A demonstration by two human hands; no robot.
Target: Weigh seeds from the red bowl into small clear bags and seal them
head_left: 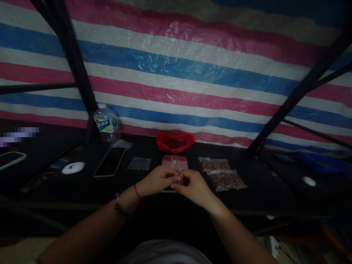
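Note:
My left hand (pixel 162 179) and my right hand (pixel 194 185) meet fingertip to fingertip low in the middle of the view. Both are closed in a pinch, and what sits between the fingers is too small and dark to name. Just behind them lies a flat pink-topped board or scale (pixel 182 161), partly hidden by the hands. A small clear cup-like piece (pixel 174 160) stands on it. To the right are two clear zip bags (pixel 214 164) (pixel 226 180) filled with brown dry bits. On the left a flat clear plastic bag (pixel 139 163) lies on the black table.
Behind the pink-topped thing sits an open red plastic bag (pixel 175 143) with dark contents. Leftward are a phone (pixel 110 162), a clear plastic bottle (pixel 106 124) and a white round device (pixel 73 168). Black metal posts (pixel 75 62) stand before a striped sheet (pixel 176 73).

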